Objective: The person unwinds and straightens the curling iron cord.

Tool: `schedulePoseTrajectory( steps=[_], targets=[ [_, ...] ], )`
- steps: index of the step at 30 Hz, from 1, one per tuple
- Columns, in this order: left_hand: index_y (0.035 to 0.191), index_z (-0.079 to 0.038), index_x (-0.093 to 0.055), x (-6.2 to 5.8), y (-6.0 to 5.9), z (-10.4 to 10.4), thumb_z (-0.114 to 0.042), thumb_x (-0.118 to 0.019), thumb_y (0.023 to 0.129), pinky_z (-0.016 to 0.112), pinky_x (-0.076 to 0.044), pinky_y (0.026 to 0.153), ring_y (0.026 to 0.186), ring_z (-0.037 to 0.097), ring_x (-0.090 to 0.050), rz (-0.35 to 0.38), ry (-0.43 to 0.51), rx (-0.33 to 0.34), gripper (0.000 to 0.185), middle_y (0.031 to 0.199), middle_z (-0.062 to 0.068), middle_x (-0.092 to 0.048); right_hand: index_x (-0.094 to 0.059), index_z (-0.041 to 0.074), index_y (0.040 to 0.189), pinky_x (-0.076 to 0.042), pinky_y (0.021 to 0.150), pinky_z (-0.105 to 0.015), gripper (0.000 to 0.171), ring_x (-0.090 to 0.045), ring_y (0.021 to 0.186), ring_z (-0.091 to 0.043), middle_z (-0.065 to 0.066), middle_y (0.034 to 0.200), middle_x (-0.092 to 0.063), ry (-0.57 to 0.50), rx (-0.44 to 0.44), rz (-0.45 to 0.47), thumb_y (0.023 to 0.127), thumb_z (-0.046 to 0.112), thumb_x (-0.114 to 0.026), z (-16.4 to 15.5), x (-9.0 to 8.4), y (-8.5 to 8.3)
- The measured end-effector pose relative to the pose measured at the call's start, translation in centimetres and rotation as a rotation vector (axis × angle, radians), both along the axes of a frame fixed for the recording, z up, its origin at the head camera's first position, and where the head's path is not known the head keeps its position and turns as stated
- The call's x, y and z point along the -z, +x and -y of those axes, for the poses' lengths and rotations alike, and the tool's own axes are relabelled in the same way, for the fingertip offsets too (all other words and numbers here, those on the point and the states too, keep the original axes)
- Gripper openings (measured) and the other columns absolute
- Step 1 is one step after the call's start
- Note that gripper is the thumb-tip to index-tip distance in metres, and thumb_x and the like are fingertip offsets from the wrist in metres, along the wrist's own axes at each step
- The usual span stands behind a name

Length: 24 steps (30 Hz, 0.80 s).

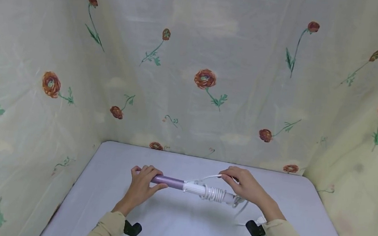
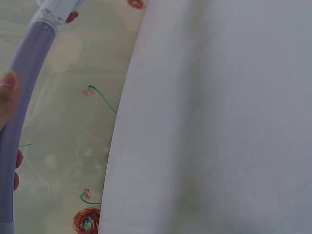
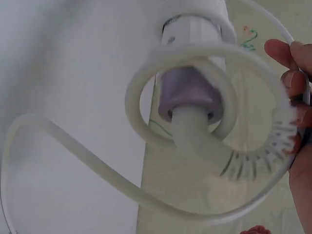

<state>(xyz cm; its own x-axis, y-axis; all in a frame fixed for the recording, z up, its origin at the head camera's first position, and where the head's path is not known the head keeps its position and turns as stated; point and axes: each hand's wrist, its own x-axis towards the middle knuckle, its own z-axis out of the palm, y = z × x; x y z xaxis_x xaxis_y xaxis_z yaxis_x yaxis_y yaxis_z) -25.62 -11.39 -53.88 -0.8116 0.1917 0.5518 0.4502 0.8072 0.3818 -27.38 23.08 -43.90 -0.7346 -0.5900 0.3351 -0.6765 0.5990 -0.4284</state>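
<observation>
A curling wand point(image 1: 181, 184) with a purple barrel and white handle is held level just above the grey table point(image 1: 179, 227). My left hand point(image 1: 143, 183) grips the purple barrel point(image 2: 22, 97) at its left end. My right hand point(image 1: 242, 185) pinches the white power cord point(image 1: 208, 178) above the handle, where several turns of cord point(image 1: 213, 194) are wound round it. In the right wrist view the cord loops point(image 3: 195, 97) circle the handle's end, and my fingers point(image 3: 292, 63) hold the cord at the right. More cord point(image 1: 243, 211) hangs down to the table.
Floral plastic sheeting point(image 1: 194, 75) walls the table on the left, back and right. Black wrist mounts point(image 1: 133, 229) sit on both forearms. A loose cord run point(image 3: 73, 170) trails across the table under the handle.
</observation>
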Motion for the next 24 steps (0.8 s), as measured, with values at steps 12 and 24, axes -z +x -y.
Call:
schedulePoseTrajectory(
  steps=[12,24],
  targets=[
    [0.103,-0.02,-0.064,0.0,0.1,0.4,-0.046,-0.074,0.076,0.048,-0.02,0.09,0.089,0.014,-0.05,0.049,0.047,0.106,0.038,0.095,-0.004,-0.065,-0.068,0.008,0.11,-0.04,0.06,-0.025,0.023,-0.043,0.064,-0.005,-0.006,0.076,-0.057,-0.089,-0.093,0.4,0.098,0.016,-0.05,-2.6,1.5,-2.1],
    [0.102,-0.019,-0.065,0.2,0.2,0.5,-0.048,-0.073,0.075,0.048,-0.02,0.09,0.091,0.015,-0.051,0.014,0.064,0.059,0.04,0.096,-0.003,-0.065,-0.064,0.002,0.112,-0.041,0.05,-0.023,0.027,-0.045,0.061,-0.006,-0.013,0.076,-0.047,-0.363,0.018,0.568,0.1,0.02,-0.047,-2.1,5.6,-1.0]
  ],
)
